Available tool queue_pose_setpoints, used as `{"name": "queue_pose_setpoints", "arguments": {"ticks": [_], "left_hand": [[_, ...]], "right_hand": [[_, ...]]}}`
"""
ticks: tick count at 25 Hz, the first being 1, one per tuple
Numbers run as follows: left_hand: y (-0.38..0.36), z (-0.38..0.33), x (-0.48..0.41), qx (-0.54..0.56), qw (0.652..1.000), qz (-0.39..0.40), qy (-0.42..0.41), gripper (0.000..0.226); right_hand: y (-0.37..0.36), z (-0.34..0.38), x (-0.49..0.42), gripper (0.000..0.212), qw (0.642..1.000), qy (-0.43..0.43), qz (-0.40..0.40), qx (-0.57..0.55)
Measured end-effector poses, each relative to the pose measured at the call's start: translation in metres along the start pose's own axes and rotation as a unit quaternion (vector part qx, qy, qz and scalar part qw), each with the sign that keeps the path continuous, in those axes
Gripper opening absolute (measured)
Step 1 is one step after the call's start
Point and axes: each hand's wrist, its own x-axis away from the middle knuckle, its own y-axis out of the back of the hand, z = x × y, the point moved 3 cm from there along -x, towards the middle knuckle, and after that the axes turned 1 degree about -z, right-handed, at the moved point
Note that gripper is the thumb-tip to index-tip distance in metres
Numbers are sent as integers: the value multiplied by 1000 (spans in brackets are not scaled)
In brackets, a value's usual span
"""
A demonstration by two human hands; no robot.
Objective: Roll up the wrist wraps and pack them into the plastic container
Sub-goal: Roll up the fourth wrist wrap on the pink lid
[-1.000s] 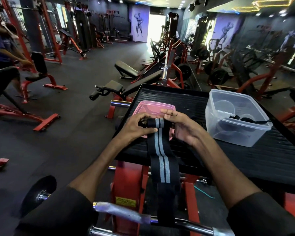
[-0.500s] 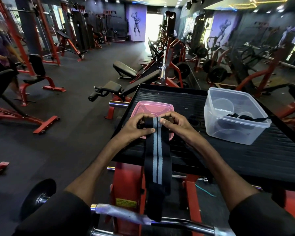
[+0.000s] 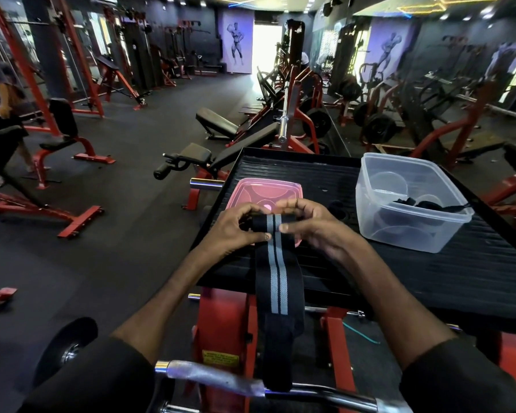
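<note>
A black wrist wrap (image 3: pixel 276 281) with two grey stripes runs from my hands down over the near edge of the black ribbed platform (image 3: pixel 429 278) and hangs over a steel bar. Its far end is rolled into a small coil. My left hand (image 3: pixel 236 228) pinches the coil from the left, my right hand (image 3: pixel 307 225) from the right, thumbs on top. The clear plastic container (image 3: pixel 408 204) stands to the right on the platform, holding another black wrap (image 3: pixel 420 204). Its pink lid (image 3: pixel 245 192) lies flat just beyond my hands.
The platform sits on a red machine frame (image 3: pixel 224 329). A steel bar (image 3: pixel 209 377) crosses below in front of me, with a black weight plate (image 3: pixel 66 347) at its left end. Benches and red gym machines fill the floor beyond; a person stands at the far left.
The coil at the wrap's far end has grown slightly as my fingers turned it, and the hanging tail has drawn up a little. The container and lid have not moved.
</note>
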Motion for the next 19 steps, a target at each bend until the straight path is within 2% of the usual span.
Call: {"name": "queue_pose_setpoints", "arguments": {"ticks": [2,5,7,9,11,13,16,17,19], "left_hand": [[0,-4,3,-13,999,-25,-22,45],[0,-12,6,-20,995,-70,-71,44],[2,-16,7,-31,988,-100,-109,43],[5,-16,6,-39,984,-125,-124,43],[6,-12,0,-16,988,-117,-99,44],[5,-8,-7,52,995,-76,-48,48],[-4,-6,-7,204,975,16,89,47],[-7,-7,-5,214,968,38,128,48],[-10,-5,-4,159,975,67,137,53]], "right_hand": [[0,3,-3,40,995,-34,-20,-87],[-7,4,-4,17,998,-39,-32,44],[-16,7,1,33,994,-37,9,103],[-19,8,1,34,994,-35,18,102],[-18,8,-2,32,997,-25,-8,74],[-15,5,-6,40,998,-17,-40,54],[-14,1,-8,31,996,2,-71,49],[-14,0,-8,24,996,4,-75,54],[-15,-3,-8,20,995,6,-72,64]]}}
